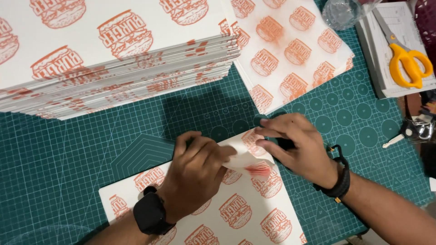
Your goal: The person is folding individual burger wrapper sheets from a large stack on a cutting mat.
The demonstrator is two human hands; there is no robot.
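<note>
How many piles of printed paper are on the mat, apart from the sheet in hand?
2: a tall stack top left, and a thinner pile top centre. More may lie outside the view.

I've got one view only, the head camera, looking steeply down from above and close over the green cutting mat (pixel 68 149). My left hand (pixel 195 174) and right hand (pixel 297 145) enter from the near edge, mid-frame. The tall paper stack (pixel 113 59) fills far left; the yellow scissors (pixel 406 56) sit far right, near the frame's corner.
</note>
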